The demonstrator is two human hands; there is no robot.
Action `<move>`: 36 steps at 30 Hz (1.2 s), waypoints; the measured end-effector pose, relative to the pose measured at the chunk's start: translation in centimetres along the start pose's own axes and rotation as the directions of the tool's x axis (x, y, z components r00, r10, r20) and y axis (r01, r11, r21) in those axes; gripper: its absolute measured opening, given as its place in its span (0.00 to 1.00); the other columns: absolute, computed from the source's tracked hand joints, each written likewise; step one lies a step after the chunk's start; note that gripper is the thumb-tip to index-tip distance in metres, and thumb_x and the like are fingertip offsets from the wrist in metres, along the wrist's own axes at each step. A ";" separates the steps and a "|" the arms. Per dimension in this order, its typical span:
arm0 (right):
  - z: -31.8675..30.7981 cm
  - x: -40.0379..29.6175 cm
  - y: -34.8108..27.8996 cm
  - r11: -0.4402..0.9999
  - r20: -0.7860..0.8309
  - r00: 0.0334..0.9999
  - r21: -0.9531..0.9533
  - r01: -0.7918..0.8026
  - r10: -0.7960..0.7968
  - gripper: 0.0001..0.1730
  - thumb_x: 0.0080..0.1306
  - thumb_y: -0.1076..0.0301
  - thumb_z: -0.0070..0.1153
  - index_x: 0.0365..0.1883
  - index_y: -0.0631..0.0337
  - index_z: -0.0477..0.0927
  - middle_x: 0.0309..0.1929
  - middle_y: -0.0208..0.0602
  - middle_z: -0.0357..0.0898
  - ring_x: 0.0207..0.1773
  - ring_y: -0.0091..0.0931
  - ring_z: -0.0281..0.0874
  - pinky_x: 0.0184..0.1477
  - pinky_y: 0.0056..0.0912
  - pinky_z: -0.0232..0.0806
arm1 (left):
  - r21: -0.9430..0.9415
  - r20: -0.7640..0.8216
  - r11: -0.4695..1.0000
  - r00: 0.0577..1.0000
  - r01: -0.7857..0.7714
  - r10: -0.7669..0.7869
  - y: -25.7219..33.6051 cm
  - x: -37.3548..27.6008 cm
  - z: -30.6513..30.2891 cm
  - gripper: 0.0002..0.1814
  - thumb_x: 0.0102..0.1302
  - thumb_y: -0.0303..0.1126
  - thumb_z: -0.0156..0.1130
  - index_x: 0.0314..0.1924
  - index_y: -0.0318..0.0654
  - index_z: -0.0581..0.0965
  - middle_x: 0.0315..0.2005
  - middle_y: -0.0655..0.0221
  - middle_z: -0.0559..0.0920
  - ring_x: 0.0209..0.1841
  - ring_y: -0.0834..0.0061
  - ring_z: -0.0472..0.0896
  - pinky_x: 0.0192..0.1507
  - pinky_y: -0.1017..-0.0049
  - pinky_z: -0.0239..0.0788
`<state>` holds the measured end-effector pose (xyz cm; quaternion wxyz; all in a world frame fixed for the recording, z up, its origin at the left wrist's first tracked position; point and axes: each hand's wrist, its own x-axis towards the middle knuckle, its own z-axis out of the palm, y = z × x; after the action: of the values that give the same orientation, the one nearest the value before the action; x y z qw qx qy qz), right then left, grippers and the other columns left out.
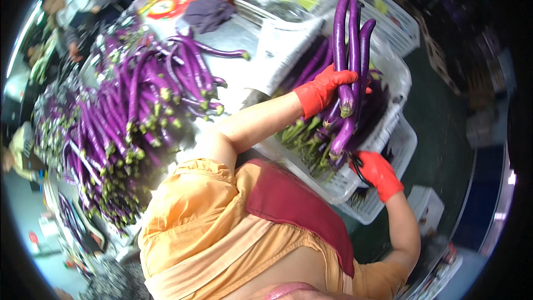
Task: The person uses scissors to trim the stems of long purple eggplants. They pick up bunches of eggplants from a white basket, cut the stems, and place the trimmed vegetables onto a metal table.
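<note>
My left hand point(324, 87), in a red rubber glove, grips a small bunch of long purple eggplants point(341, 41) by their stem ends. Their tips point away from me, and the green caps face my body. Just beyond those caps, my right hand point(379, 175), also gloved in red, is closed around black-handled scissors point(360, 171); the blades are hidden. Beneath both hands stands a white plastic crate point(402, 79) with a clear plastic liner, holding more eggplants point(308, 64) and cut green stems point(308, 150).
A large heap of eggplants point(141, 91) covers the table point(241, 33) at my left. Behind are a purple cloth point(208, 12), a red printed bag point(168, 3) and a crate of bagged produce point(250, 4). Another white crate point(406, 137) sits under the lined one. A person point(83, 4) stands far left.
</note>
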<state>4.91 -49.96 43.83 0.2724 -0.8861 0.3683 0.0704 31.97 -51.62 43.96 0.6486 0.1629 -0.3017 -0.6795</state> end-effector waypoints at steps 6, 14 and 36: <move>0.1 0.5 1.8 0.842 0.007 0.964 0.486 -0.234 0.265 0.21 0.62 0.59 0.67 0.49 0.63 0.83 0.30 0.31 0.83 0.27 0.17 0.78 0.32 0.25 0.71 | 0.234 -0.340 0.969 0.928 -0.074 0.153 11.8 -4.7 -6.1 0.20 0.65 0.33 0.62 0.53 0.30 0.74 0.39 0.54 0.84 0.44 0.59 0.85 0.51 0.62 0.77; 2.2 1.1 1.7 0.693 -0.067 0.964 0.709 -0.135 0.256 0.18 0.64 0.61 0.66 0.48 0.63 0.83 0.26 0.28 0.80 0.25 0.18 0.77 0.30 0.23 0.70 | 0.697 -0.545 0.303 0.206 0.650 0.813 20.9 -16.2 -16.6 0.38 0.54 0.42 0.70 0.62 0.33 0.69 0.50 0.48 0.79 0.51 0.51 0.80 0.51 0.64 0.74; 8.2 -2.4 -1.6 0.159 -0.300 0.783 0.954 0.254 0.546 0.15 0.68 0.67 0.58 0.52 0.60 0.81 0.24 0.25 0.76 0.25 0.18 0.76 0.25 0.18 0.61 | 0.641 -0.048 -0.767 0.999 0.026 -0.006 -7.3 -0.4 -9.0 0.48 0.60 0.52 0.63 0.72 0.29 0.57 0.64 0.41 0.68 0.68 0.44 0.64 0.67 0.47 0.55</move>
<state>4.93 -43.14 38.41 0.6336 -0.4242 0.4788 -0.4351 31.77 -53.20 32.43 0.0540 0.6758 -0.7341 0.0371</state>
